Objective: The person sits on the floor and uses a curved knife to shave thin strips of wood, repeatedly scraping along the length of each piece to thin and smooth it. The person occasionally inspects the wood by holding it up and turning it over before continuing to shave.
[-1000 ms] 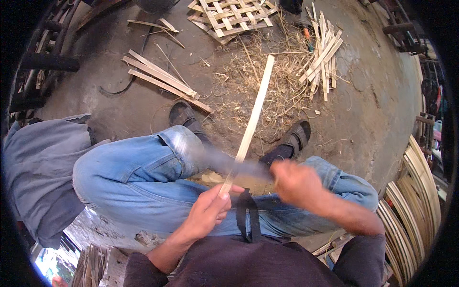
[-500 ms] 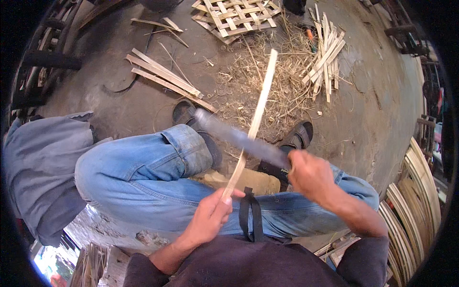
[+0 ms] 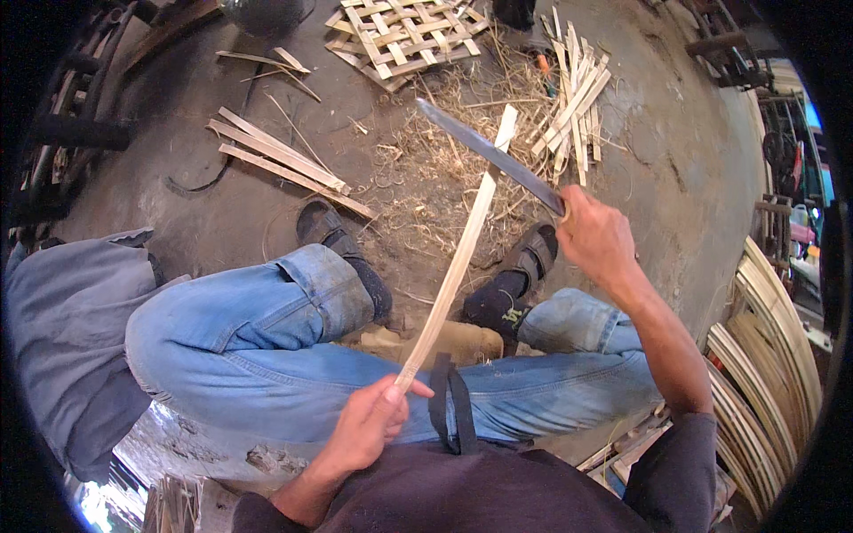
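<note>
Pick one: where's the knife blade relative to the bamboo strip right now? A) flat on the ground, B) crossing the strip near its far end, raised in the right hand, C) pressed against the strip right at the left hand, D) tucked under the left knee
B: the right hand grips the long knife, whose blade crosses the bamboo strip near its far end, well away from the left hand holding the near end.

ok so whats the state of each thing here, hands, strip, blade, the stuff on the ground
left hand: closed on the near end of the bamboo strip
bamboo strip: held slanting up and away
right hand: gripping the knife handle
long knife: raised, blade crossing the strip's far end
woven bamboo mat: flat on the ground
loose bamboo strips: scattered on the ground
</note>
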Demonstrator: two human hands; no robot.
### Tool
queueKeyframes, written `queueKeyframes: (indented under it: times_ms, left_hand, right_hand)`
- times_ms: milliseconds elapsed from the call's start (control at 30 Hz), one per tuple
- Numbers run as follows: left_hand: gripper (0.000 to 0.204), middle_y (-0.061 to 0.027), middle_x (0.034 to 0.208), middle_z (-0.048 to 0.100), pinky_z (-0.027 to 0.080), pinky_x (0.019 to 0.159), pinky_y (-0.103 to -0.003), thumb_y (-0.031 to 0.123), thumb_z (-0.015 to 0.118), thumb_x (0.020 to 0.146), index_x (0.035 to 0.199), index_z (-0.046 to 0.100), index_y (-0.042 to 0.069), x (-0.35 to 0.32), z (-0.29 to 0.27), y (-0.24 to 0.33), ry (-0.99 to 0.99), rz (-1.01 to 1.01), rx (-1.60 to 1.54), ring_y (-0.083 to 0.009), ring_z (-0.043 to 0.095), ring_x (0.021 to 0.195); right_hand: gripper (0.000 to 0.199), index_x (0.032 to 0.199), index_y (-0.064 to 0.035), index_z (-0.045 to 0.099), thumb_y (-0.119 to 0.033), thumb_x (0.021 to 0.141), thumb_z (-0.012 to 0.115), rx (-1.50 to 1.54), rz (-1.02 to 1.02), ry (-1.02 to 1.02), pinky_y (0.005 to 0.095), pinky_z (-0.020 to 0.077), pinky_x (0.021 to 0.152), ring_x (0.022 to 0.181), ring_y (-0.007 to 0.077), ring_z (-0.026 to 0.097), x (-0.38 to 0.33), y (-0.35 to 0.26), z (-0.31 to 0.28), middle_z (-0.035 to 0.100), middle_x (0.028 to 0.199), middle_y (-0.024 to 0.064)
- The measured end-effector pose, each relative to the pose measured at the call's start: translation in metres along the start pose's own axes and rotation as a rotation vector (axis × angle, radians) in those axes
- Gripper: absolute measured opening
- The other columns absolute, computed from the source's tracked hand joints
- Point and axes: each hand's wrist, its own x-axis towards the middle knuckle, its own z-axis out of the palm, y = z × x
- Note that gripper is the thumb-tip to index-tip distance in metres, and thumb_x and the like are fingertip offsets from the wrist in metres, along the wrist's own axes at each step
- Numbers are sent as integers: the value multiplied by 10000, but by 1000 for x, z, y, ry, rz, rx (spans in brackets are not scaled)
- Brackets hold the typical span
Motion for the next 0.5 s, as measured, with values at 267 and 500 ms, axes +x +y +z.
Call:
queueKeyframes:
  times_ms: [267, 500]
  left_hand:
    - [428, 70, 667, 363, 274, 501, -218, 351, 370, 1062, 1161, 577, -10, 1, 0, -5, 23, 16, 54, -37, 311, 564]
    - [412, 50, 641, 395, 325, 519, -238, 322, 363, 1061, 1136, 601, -6, -14, -9, -10, -12, 49, 274, -52, 358, 561]
  right_hand:
    - [171, 930, -62, 547, -115, 787, 624, 142, -276, -120, 466, 536, 593, 707, 365, 660, -33, -47, 7, 628, 773, 148]
    - [154, 930, -21, 543, -111, 816, 596, -85, 181, 129, 526, 517, 648, 780, 446, 649, 42, 67, -17, 646, 745, 238]
